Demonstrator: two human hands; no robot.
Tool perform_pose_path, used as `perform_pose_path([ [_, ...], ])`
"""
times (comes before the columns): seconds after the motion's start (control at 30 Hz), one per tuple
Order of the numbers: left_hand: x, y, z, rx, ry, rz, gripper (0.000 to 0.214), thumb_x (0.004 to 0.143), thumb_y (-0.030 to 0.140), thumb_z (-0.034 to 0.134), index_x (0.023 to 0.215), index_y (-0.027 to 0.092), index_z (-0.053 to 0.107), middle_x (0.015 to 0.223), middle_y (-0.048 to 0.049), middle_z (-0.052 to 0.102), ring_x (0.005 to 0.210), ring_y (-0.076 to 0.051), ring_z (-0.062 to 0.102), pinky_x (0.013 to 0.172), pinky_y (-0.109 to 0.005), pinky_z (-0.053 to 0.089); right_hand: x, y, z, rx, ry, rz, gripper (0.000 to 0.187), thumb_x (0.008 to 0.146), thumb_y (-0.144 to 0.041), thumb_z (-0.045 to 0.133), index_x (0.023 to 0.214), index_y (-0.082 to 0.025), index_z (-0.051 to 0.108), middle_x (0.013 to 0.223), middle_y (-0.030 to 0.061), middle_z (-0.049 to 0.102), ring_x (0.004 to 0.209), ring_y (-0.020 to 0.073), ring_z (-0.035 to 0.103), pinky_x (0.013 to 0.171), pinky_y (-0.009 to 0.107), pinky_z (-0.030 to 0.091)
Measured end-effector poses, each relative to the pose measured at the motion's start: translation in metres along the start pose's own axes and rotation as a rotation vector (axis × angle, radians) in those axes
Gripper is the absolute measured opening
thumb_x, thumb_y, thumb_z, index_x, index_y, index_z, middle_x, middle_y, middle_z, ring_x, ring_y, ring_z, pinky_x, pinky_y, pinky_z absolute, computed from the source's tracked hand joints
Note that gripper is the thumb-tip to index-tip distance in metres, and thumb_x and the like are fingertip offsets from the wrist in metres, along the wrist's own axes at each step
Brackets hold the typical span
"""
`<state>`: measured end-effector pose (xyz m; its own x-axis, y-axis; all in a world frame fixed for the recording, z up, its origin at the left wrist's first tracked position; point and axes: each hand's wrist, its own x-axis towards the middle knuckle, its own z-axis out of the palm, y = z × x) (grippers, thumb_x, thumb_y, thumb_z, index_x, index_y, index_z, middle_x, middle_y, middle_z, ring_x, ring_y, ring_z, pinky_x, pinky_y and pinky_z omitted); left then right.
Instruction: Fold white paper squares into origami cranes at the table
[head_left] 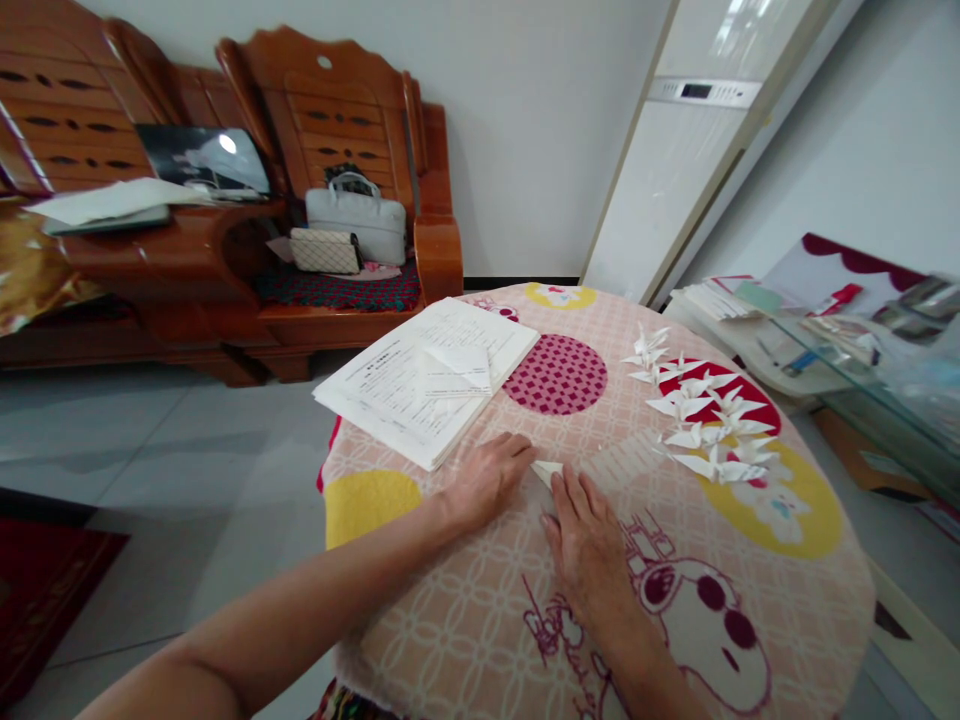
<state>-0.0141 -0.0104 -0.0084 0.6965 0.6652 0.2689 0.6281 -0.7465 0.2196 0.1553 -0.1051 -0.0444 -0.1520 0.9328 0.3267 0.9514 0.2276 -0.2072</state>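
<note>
A small folded piece of white paper (pixel 546 470) lies on the round table's patterned cloth (pixel 480 600). My left hand (pixel 487 478) lies flat with its fingertips touching the paper's left edge. My right hand (pixel 589 540) presses down flat on the paper's near side and covers most of it. Both hands have their fingers stretched out. Several folded white paper cranes (pixel 697 415) lie in a loose row to the right, beyond my right hand.
A stack of printed sheets (pixel 424 375) with a loose folded sheet on top lies at the table's far left. Wooden armchairs (pixel 337 200) with bags stand behind. A tall white air conditioner (pixel 675 170) and a glass table with papers (pixel 825 330) are on the right.
</note>
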Motion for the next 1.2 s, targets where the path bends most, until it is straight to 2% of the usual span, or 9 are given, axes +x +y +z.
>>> perform_pose_path([
  [0.1, -0.009, 0.009, 0.008, -0.101, 0.024, 0.205, 0.029, 0.092, 0.015, 0.046, 0.118, 0.012, 0.057, 0.114, -0.0102, 0.063, 0.108, -0.019, 0.058, 0.098, -0.032, 0.048, 0.001, 0.0, 0.002, 0.009, 0.02, -0.001, 0.045, 0.094, -0.027, 0.044, 0.136, -0.012, 0.051, 0.144, 0.0155, 0.047, 0.133, 0.0338, 0.039, 0.103, 0.052, 0.039],
  [0.2, -0.017, 0.016, 0.016, -0.089, 0.018, 0.258, 0.038, 0.092, 0.015, 0.044, 0.129, 0.01, 0.049, 0.128, -0.0134, 0.058, 0.122, -0.021, 0.052, 0.107, -0.036, 0.043, 0.001, 0.001, 0.005, 0.01, 0.039, 0.001, 0.044, 0.095, -0.027, 0.044, 0.134, -0.011, 0.053, 0.141, 0.0168, 0.05, 0.132, 0.034, 0.04, 0.102, 0.052, 0.04],
  [0.37, -0.026, 0.017, 0.022, 0.002, -0.015, 0.232, 0.04, 0.094, 0.016, 0.039, 0.133, 0.01, 0.045, 0.137, -0.017, 0.052, 0.131, -0.024, 0.046, 0.109, -0.04, 0.042, -0.002, 0.003, 0.008, 0.018, 0.063, -0.006, 0.047, 0.096, -0.03, 0.044, 0.139, -0.012, 0.048, 0.144, 0.0167, 0.047, 0.134, 0.0331, 0.039, 0.103, 0.052, 0.04],
  [0.57, -0.029, 0.017, 0.027, 0.062, -0.014, 0.208, 0.041, 0.096, 0.018, 0.037, 0.134, 0.007, 0.045, 0.142, -0.017, 0.047, 0.136, -0.024, 0.039, 0.113, -0.037, 0.035, -0.003, 0.004, 0.009, -0.008, 0.047, -0.005, 0.048, 0.095, -0.03, 0.047, 0.137, -0.008, 0.049, 0.143, 0.0176, 0.048, 0.133, 0.0341, 0.038, 0.104, 0.051, 0.039],
  [0.7, -0.027, 0.019, 0.027, 0.082, -0.006, 0.198, 0.04, 0.095, 0.019, 0.039, 0.132, 0.006, 0.047, 0.141, -0.0173, 0.049, 0.136, -0.024, 0.04, 0.113, -0.037, 0.036, -0.001, 0.004, 0.008, 0.001, 0.04, -0.003, 0.049, 0.095, -0.031, 0.046, 0.139, -0.009, 0.047, 0.143, 0.0176, 0.048, 0.134, 0.0334, 0.038, 0.104, 0.051, 0.039],
  [0.8, -0.025, 0.02, 0.027, 0.073, -0.002, 0.135, 0.042, 0.095, 0.025, 0.042, 0.133, 0.006, 0.048, 0.14, -0.0163, 0.05, 0.134, -0.025, 0.042, 0.112, -0.038, 0.036, 0.0, 0.005, 0.008, 0.009, 0.04, -0.001, 0.05, 0.095, -0.032, 0.045, 0.14, -0.01, 0.045, 0.144, 0.0177, 0.046, 0.135, 0.0329, 0.037, 0.105, 0.051, 0.039],
  [0.93, -0.023, 0.017, 0.025, 0.011, 0.001, 0.033, 0.051, 0.091, 0.03, 0.049, 0.137, 0.008, 0.044, 0.144, -0.0156, 0.046, 0.134, -0.026, 0.042, 0.112, -0.039, 0.035, 0.0, 0.006, 0.008, 0.019, 0.022, 0.006, 0.052, 0.095, -0.032, 0.044, 0.14, -0.005, 0.045, 0.146, 0.0201, 0.043, 0.136, 0.0324, 0.035, 0.106, 0.05, 0.038],
  [1.2, -0.02, 0.016, 0.019, 0.017, -0.029, -0.064, 0.056, 0.089, 0.037, 0.051, 0.136, 0.008, 0.045, 0.142, -0.0171, 0.048, 0.132, -0.028, 0.043, 0.111, -0.04, 0.035, 0.0, 0.007, 0.01, 0.05, 0.017, 0.017, 0.054, 0.095, -0.034, 0.044, 0.14, -0.005, 0.043, 0.147, 0.0217, 0.04, 0.138, 0.0327, 0.033, 0.108, 0.051, 0.035],
])
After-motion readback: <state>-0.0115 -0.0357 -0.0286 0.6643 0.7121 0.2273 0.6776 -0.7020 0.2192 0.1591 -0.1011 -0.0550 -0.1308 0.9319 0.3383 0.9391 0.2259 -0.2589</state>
